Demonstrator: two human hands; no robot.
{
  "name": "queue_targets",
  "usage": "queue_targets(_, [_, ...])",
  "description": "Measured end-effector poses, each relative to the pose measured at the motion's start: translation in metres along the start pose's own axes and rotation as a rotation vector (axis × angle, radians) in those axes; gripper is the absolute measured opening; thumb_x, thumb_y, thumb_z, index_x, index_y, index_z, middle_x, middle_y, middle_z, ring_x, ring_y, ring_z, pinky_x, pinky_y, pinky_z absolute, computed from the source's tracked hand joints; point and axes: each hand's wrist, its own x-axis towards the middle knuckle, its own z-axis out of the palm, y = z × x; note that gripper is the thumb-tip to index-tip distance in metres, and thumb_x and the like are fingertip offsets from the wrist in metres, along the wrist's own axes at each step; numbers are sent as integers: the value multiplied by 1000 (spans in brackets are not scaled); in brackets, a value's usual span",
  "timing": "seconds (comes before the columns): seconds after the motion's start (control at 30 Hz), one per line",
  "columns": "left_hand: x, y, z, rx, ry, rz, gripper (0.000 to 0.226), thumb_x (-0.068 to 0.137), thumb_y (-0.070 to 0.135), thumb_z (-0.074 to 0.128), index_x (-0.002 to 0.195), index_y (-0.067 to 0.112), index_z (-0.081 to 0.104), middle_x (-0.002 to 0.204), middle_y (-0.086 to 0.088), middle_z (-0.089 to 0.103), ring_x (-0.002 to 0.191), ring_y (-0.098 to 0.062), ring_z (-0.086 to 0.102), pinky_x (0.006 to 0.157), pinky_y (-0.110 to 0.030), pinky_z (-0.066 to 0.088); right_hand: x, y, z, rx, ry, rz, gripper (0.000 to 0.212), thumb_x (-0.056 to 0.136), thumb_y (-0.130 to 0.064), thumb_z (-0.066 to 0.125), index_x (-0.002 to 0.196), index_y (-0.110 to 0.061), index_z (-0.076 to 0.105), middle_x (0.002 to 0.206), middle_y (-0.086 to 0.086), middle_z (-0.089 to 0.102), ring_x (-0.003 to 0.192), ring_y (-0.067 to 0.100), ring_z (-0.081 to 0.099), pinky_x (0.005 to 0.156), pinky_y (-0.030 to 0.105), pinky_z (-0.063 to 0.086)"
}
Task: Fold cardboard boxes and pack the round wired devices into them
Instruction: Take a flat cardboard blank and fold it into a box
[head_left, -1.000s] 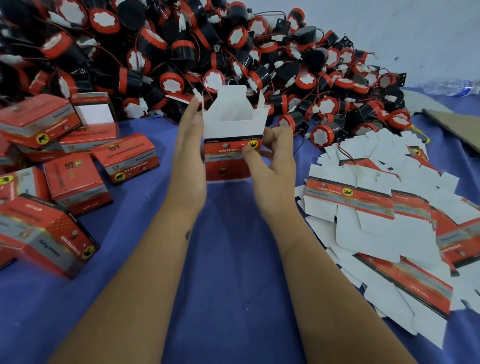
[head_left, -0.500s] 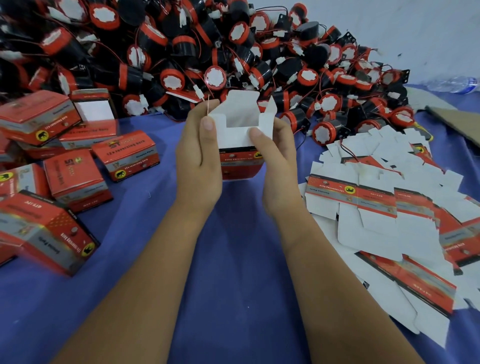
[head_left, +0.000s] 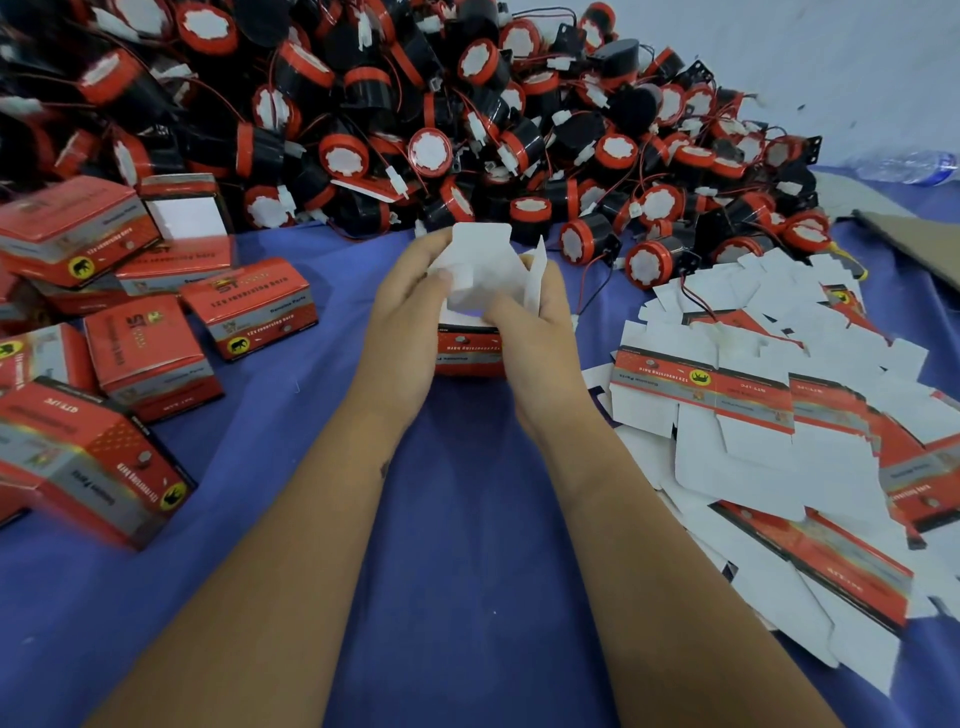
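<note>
Blue cloth (head_left: 467, 545): closed boxes (head_left: 249, 306) at left, flat blanks (head_left: 753, 405) and device pile (head_left: 415, 130) remain. Left hand (head_left: 410, 312) and right hand (head_left: 535, 322) grip one half-folded box (head_left: 475, 291), flaps unclosed, seemingly empty.

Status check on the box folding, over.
Left hand and right hand both grip the half-folded red and white cardboard box, white flaps up. No device inside yet. Nothing in the way.

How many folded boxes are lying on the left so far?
7 clearly seen boxes: two at the back by the device pile, at and; three in the middle; one at the left edge; one nearest. Fragments at the edge suggest more.
</note>
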Motion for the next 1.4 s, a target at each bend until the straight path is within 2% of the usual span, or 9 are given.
queue_targets(0.13, [1, -3, -2, 33, -13, -52, 44, 88, 14, 40, 115, 41, 62, 116, 11, 70, 106, -10, 66, 79, -25, 54, 0, 0, -2, 165, -73, 47, 18, 90, -21, 54, 107, -23, 59, 96, -4, 69, 85, 12, 65, 70, 29, 55])
queue_targets(0.23, [3, -2, -3, -3, 20, -76, 42, 84, 18, 41, 107, 44, 64, 108, 12, 73, 99, -12, 69, 74, -28, 57, 5, -6, -6, 395, -33, 182, 47, 98, -51, 40, 123, -17, 63, 118, 6, 69, 103, 20, 67, 84, 35, 56])
queue_targets(0.33, [3, -2, -3, -13, 0, -64, 42, 92, 10, 40, 109, 41, 64, 106, 10, 73, 95, -13, 69, 73, -29, 57, 5, -6, -6, 360, -78, 183, 29, 100, -31, 47, 117, -17, 65, 118, 12, 68, 104, 26, 64, 89, 42, 52])
queue_targets(0.47, [1, 1, -2, -64, 12, -66, 53, 96, 0, 40, 92, 44, 69, 91, 12, 73, 79, -7, 68, 60, -23, 54, 4, -5, -5, 267, -112, 93, 31, 91, 2, 47, 98, -23, 63, 95, 2, 68, 86, 20, 63, 69, 33, 54])
queue_targets(0.7, [-1, 2, -1, -146, 22, -144, 17, 69, 23, 60, 68, 19, 77, 92, 0, 76, 83, -18, 73, 65, -36, 60, 4, -8, -7, 333, -81, 103, 16, 82, -10, 49, 73, -18, 59, 81, -3, 64, 74, 15, 59, 57, 26, 48])
queue_targets(0.9, [-2, -2, -1, 58, 36, 5, 52, 88, -2, 54, 106, 46, 65, 98, 7, 72, 84, -7, 70, 64, -19, 54, 4, -11, -9, -13, -21, 40, 37, 83, 8, 54, 95, -27, 57, 83, 1, 59, 70, 14, 61, 56, 29, 50])
queue_targets(1.0, [-3, -2, -1, 103, 75, 39, 53, 86, -7, 53, 103, 42, 66, 97, 12, 72, 89, -5, 68, 67, -17, 53, 1, -13, -10, -100, -7, 8, 38, 82, 9, 57, 98, -26, 56, 83, 3, 61, 72, 14, 62, 58, 28, 53])
queue_targets(1.2, [-4, 2, 0, 167, 123, 204, 31, 95, 7, 55, 117, 29, 62, 114, 17, 67, 112, -3, 60, 96, -29, 52, 2, -9, -2, -186, 62, 13, 18, 97, -27, 49, 99, -32, 66, 115, 7, 60, 100, 14, 59, 86, 32, 51])
queue_targets(1.4, [3, -7, -2, 140, -4, -202, 70, 94, 53, 44, 156, 40, 15, 162, 14, 17, 148, -8, 17, 118, -31, 22, -1, -11, -10, -256, 103, -112, 20, 95, -8, 54, 105, -18, 68, 119, 11, 59, 106, 17, 59, 100, 39, 48])
